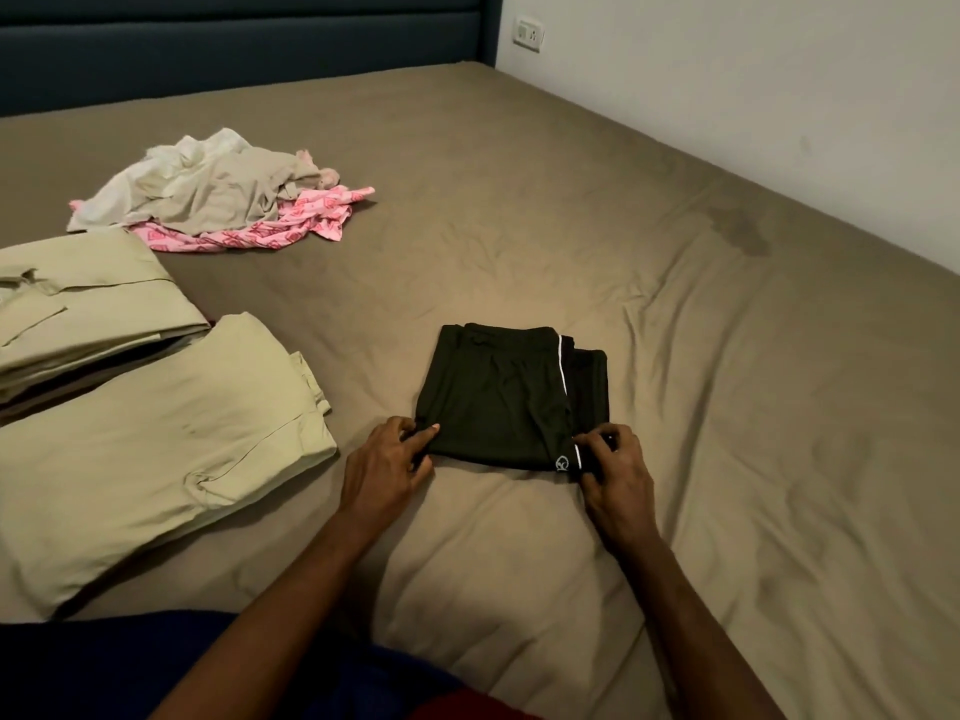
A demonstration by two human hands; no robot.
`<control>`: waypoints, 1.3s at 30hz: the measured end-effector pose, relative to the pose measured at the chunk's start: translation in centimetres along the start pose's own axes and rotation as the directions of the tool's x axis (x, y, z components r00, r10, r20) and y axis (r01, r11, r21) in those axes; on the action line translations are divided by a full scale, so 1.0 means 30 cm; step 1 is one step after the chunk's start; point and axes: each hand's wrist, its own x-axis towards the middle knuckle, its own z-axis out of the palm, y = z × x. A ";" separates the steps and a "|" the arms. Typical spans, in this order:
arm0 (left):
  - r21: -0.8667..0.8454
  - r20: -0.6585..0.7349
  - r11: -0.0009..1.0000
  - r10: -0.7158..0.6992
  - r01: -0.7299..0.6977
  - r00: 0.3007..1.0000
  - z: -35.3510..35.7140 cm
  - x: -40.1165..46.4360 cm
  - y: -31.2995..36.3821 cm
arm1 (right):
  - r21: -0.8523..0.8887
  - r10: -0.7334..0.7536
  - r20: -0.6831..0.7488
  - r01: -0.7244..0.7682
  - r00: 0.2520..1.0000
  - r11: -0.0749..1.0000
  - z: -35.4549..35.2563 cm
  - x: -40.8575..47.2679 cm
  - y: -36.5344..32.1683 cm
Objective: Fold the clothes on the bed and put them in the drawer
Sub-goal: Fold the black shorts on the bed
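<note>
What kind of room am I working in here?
Most likely a bedroom. A wide bed under a taupe fitted sheet fills the view, with a dark blue padded headboard behind it and a white wall socket beside. Both hands are at folded dark green shorts on it.

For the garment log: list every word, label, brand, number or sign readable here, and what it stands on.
No readable text.
Dark green shorts: a small round white logo near the hem by the right hand, no letters legible.
Wall socket plate: markings too small to read.
</note>
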 end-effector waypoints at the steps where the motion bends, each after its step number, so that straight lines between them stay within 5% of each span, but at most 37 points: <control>1: 0.005 -0.038 1.000 0.029 -0.029 0.999 -0.014 0.009 -0.002 | 0.091 0.016 -0.018 -0.014 1.000 0.996 -0.013 0.014 -0.004; 4: -0.049 -0.167 0.998 0.031 -0.040 0.985 -0.079 0.035 0.024 | 0.411 -0.013 -0.027 0.023 1.000 0.911 -0.077 0.070 -0.020; 8: -0.499 -0.236 0.866 -0.166 0.027 0.957 -0.215 0.098 0.112 | 0.794 0.098 0.036 -0.088 0.995 0.601 -0.186 0.164 -0.145; 16: -0.864 -0.194 0.502 -0.386 0.029 0.902 -0.491 0.282 0.246 | 0.941 0.242 0.108 -0.178 0.964 0.289 -0.351 0.355 -0.312; 20: -0.857 -0.108 0.501 -0.405 0.122 0.908 -0.444 0.331 0.186 | 0.910 0.279 0.319 -0.375 0.906 0.176 -0.318 0.404 -0.303; 23: -0.713 -0.027 0.632 -0.457 0.303 0.889 -0.336 0.348 0.118 | 0.795 0.375 0.450 -0.555 0.811 0.246 -0.184 0.435 -0.214; 26: -0.312 -0.069 0.832 -0.501 0.459 0.863 -0.238 0.295 0.079 | 0.490 0.519 0.330 -0.613 0.788 0.619 -0.011 0.391 -0.102; 28: -0.223 -0.114 0.893 -0.422 0.391 0.899 -0.182 0.223 0.080 | 0.347 0.527 0.172 -0.551 0.833 0.759 0.052 0.333 -0.042; 34: -0.117 0.113 0.987 -0.093 0.106 0.989 -0.086 0.101 0.170 | -0.002 0.155 -0.018 -0.155 0.988 0.988 0.092 0.233 -0.070; 39: 0.162 0.255 0.983 -0.128 0.088 0.959 0.019 0.067 0.130 | -0.163 -0.077 0.121 0.097 0.990 0.982 0.127 0.251 -0.152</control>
